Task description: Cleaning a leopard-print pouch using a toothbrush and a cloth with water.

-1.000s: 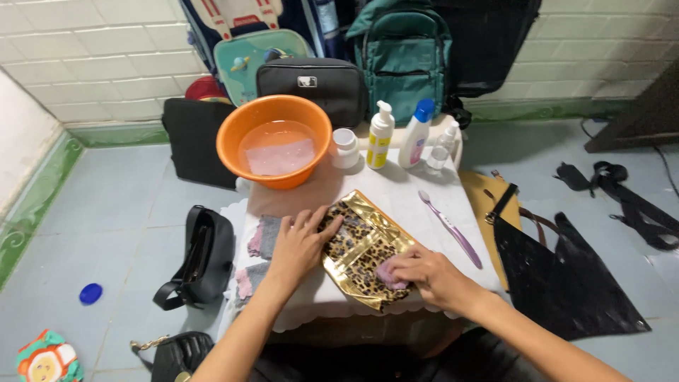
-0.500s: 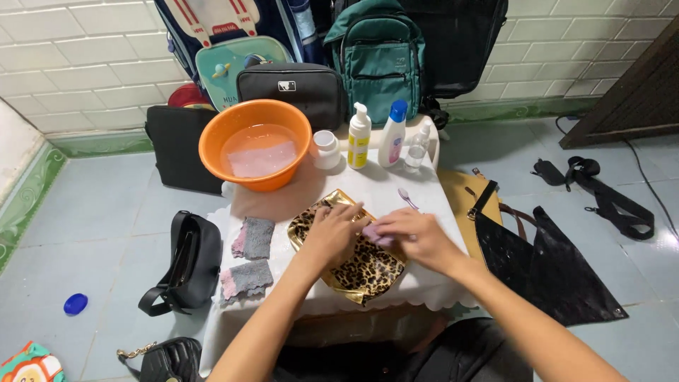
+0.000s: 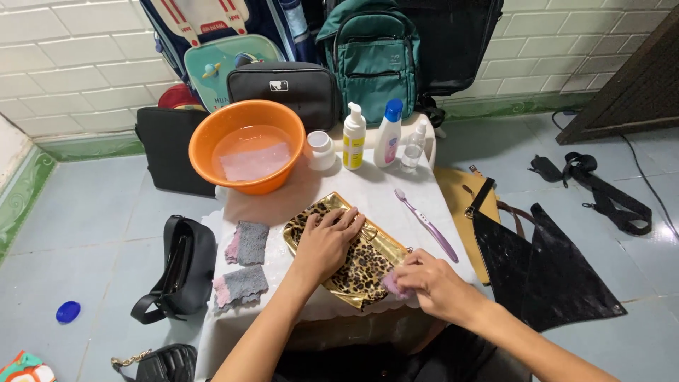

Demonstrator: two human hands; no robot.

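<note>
A gold and leopard-print clutch bag [image 3: 357, 272] lies on a small table covered with a white cloth [image 3: 368, 187]. My left hand [image 3: 327, 240] rests flat on the bag's upper half, fingers spread. My right hand [image 3: 430, 281] is closed on a small pink cloth [image 3: 393, 284] that presses against the bag's lower right edge.
An orange basin [image 3: 247, 145] of water with a cloth stands at the table's back left. A white jar [image 3: 320, 150], bottles [image 3: 353, 136] and a purple toothbrush [image 3: 428, 223] lie behind and right. Two grey-pink cloths [image 3: 244, 265] lie left. Bags surround the table on the floor.
My right hand with the pink cloth has slid from the bag's upper middle down to its lower right edge. My left hand stays on the bag. The camera has shifted a little.
</note>
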